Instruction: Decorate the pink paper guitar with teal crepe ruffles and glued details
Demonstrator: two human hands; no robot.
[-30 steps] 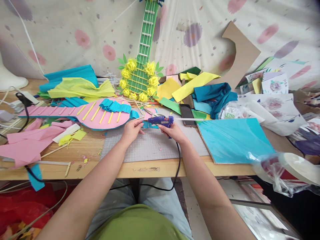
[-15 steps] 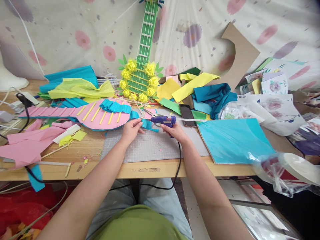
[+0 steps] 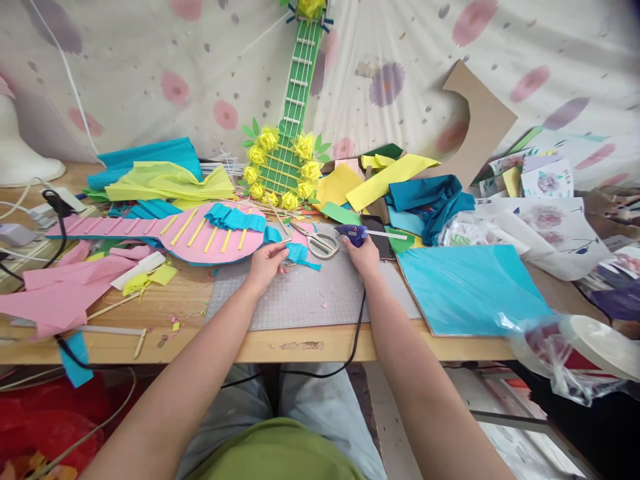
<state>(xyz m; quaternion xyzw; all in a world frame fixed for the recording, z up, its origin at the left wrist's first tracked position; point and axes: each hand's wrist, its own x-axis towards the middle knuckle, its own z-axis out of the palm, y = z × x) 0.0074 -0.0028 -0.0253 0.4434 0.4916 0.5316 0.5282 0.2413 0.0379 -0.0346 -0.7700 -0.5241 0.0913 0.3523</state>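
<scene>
My right hand [image 3: 364,255] grips a purple-blue hot glue gun [image 3: 353,233]; a white glue stick [image 3: 393,235] pokes from its rear and its nozzle points left. Pinched in my left hand [image 3: 267,263] is a thin wooden stick [image 3: 287,241], mostly hidden by the fingers. Just right of that hand, a crumpled strip of blue crepe paper [image 3: 301,255] rests on the grey cutting mat [image 3: 280,308]. Scissors [image 3: 323,247] lie between my hands. To the left is a pink guitar-shaped cutout [image 3: 195,235] with yellow sticks and a ruffled blue paper strip on it.
Behind stands a green paper guitar [image 3: 294,107] with yellow flowers. A blue board [image 3: 475,290] lies at right, near a roll of tape [image 3: 600,347] in plastic. A phone [image 3: 379,238] sits behind my right hand. Pink crepe paper [image 3: 60,293] covers the left. The glue gun's black cord [image 3: 356,337] hangs over the edge.
My right hand has moved the glue gun right, away from my left hand, uncovering the scissors. My left hand still holds the stick near the same spot. The view has shifted slightly.
</scene>
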